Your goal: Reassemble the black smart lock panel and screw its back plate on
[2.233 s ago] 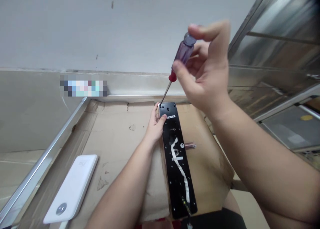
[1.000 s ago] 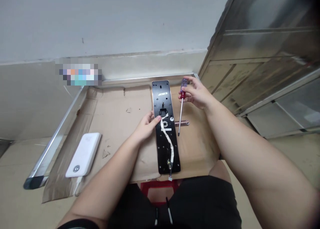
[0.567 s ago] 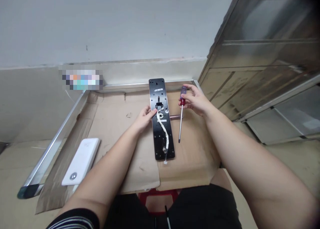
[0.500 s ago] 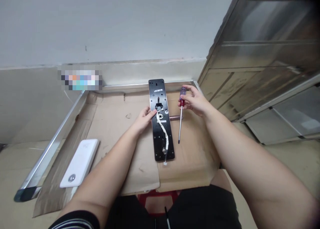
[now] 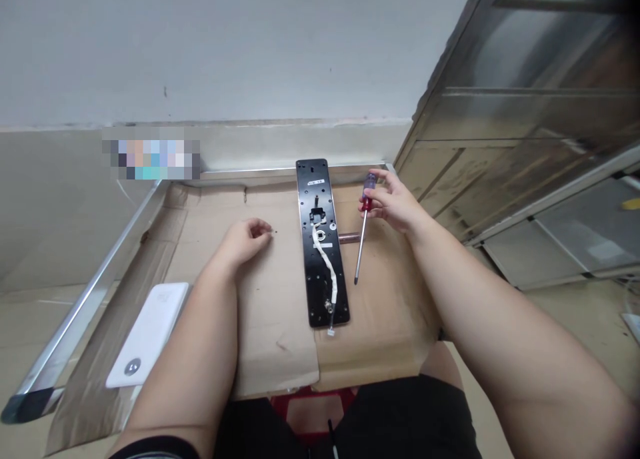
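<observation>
Nearest the person, the white plug of a pale wrapped cable pokes past the near end of a long black plate, which lies lengthwise on the cardboard covering the tabletop. Off to the left sits a white power bank. Right of the plate, a screwdriver slants tip down, its handle pinched in the right grip, and a reddish rod sticks out between plate and shaft. The left grip is down at the cardboard, well apart from the plate, fingers curled; I can't tell whether they hold anything. Right by the fingertips is a dark speck, too small for me to name. My guess is a pause in screwdriver work, with the left grip fetching or setting down some tiny part; carrying on would call for that grip to steady the plate and the tip to come upright onto it. Beyond everything stands the pale wall.
</observation>
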{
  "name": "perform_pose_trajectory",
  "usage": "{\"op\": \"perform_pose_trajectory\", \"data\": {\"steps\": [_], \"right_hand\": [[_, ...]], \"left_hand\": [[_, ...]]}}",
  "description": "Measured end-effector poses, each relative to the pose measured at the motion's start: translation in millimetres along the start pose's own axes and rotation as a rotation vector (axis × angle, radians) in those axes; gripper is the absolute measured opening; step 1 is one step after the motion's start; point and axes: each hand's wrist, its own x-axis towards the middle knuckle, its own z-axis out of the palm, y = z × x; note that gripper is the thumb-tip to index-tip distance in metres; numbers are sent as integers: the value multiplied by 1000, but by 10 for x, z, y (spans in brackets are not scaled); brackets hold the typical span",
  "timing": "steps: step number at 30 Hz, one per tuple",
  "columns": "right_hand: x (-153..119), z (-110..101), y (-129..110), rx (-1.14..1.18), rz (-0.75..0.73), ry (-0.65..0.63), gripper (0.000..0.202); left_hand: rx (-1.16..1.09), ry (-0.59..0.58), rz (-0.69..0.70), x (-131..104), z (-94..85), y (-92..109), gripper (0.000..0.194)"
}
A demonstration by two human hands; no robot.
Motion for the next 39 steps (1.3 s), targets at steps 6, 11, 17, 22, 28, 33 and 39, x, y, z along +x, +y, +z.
{"op": "perform_pose_trajectory", "data": {"steps": [6,11,17,22,28,33,39], "right_hand": [[4,-7,2,1,-21,-8,63],[18,-12,8,-8,-28,-19,67],[15,-10,2,-4,-30,-5,64],[39,-2,-41,82,-99,37,65],[73,-14,-71,218,-207,148,72],[61,1,-68,285,-238,147,73],[33,95,-60,277,-262,140,68]], "left_hand": [[128,4,84,68,152,24,22],[122,28,126,136,201,26,11],[49,102,103,132,210,66,11],[-135,135,103,28,249,259,25],[-725,115,214,-237,401,705,24],[-881,26,192,-375,534,869,25],[-996,-14,107,-394,595,895,25]]}}
